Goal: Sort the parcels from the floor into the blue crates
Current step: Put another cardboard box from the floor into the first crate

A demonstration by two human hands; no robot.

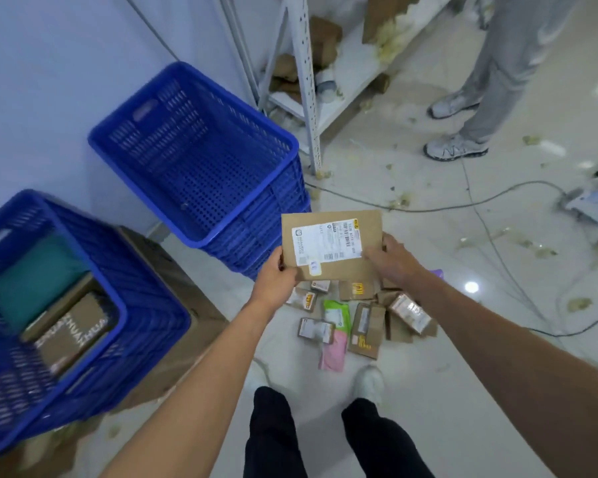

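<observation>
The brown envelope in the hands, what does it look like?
The brown envelope is flat and looks like paper or card. A white shipping label and a small sticker sit on its face. The left hand and right hand hold its lower corners, raised above the parcels on the floor.

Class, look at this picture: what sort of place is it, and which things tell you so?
Probably a parcel sorting or storage room: labelled parcels lie heaped on the floor, blue crates stand by the wall, and a metal shelving rack holds boxes.
</observation>
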